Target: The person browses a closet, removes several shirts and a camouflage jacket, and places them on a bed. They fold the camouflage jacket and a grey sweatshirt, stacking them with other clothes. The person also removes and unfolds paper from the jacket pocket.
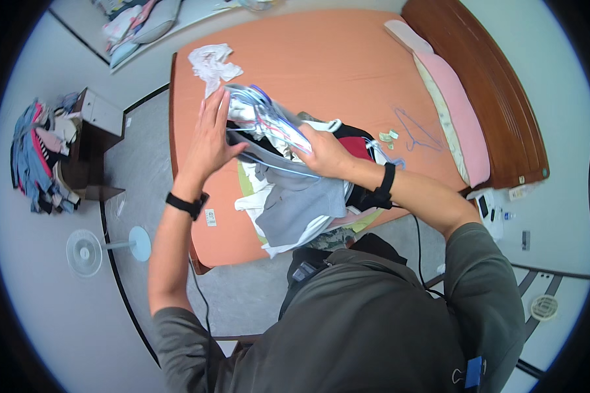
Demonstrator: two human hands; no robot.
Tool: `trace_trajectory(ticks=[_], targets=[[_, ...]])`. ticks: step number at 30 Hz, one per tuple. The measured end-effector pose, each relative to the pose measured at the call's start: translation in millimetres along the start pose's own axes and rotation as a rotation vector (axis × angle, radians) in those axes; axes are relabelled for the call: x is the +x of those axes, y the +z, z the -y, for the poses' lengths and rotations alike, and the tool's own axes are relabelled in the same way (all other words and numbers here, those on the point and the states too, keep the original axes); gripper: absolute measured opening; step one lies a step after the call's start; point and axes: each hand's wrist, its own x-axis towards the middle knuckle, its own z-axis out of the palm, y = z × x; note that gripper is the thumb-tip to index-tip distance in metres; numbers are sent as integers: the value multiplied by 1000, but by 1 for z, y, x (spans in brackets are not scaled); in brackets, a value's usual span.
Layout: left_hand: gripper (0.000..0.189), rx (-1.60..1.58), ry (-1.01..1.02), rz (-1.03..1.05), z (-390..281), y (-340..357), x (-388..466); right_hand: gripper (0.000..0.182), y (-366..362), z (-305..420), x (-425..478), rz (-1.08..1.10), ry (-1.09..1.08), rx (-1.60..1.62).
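My right hand (322, 150) grips a bundle of clothes hangers (270, 118) with garments hanging from it, among them a grey shirt (300, 201) and white pieces. Raised at the bundle's left side is my left hand (214, 135), its fingers upright and thumb spread; whether it presses on the bundle I cannot tell. Below and behind the bundle, more clothes in black, red and light green lie at the bed's near edge. Farther right on the bed lies a blue wire hanger (413, 135). A crumpled white garment (214, 64) rests near the far left corner.
The bed's orange sheet (314, 49) stretches before me, with pink pillows (457, 118) by the wooden headboard (491, 78). At left are a heap of clothes (39, 157) by a desk and a white fan (84, 253). Cables hang beside both my arms.
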Motion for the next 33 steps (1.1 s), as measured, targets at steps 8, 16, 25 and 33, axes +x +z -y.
trace_trajectory(ticks=[8,16,25,33], targets=[[49,-68,-252,109,30,-186,-46,34,-20,125,137,320,-635,24],[24,196,-556,-29,24,-331,-145,34,39,258,232,233,-1084,-95],[46,613,-535,0,-20,-397,-122,40,81,290,285,90,-929,73],[45,741,-826,70,-34,-185,-24,47,109,109,209,96,-331,94]])
